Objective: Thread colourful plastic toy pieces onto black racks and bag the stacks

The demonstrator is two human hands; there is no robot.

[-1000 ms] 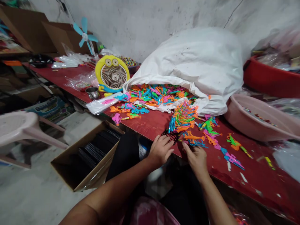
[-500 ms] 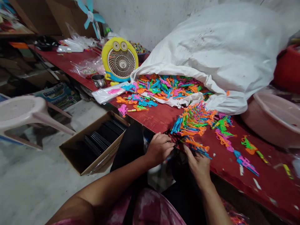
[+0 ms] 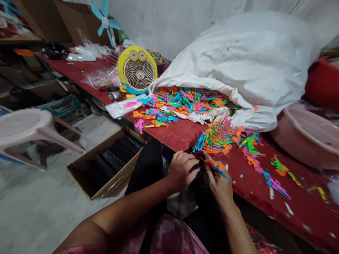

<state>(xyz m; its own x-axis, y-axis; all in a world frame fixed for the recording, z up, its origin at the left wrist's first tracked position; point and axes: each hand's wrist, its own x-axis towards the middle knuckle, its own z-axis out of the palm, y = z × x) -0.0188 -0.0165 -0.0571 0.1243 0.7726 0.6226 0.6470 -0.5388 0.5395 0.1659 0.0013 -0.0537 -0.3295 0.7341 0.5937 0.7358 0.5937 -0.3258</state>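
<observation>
My left hand is closed with curled fingers on a black rack at the table's front edge, over my lap. Most of the rack is hidden by my hands and the pieces. Orange and blue plastic toy pieces lie in my right hand, its thumb toward the rack and its other fingers partly hidden beneath them. Just beyond, a dense row of orange, green, blue and pink toy pieces stands slanted on the red table.
A large white sack spills more coloured pieces onto the table. A yellow fan and a metal cup stand left, a pink basin right. Below left are a cardboard box of black racks and a plastic stool.
The orange and blue pieces at my right hand have shifted left, toward the rack, and fewer of them show. My right hand has moved slightly left. The view has tilted a little.
</observation>
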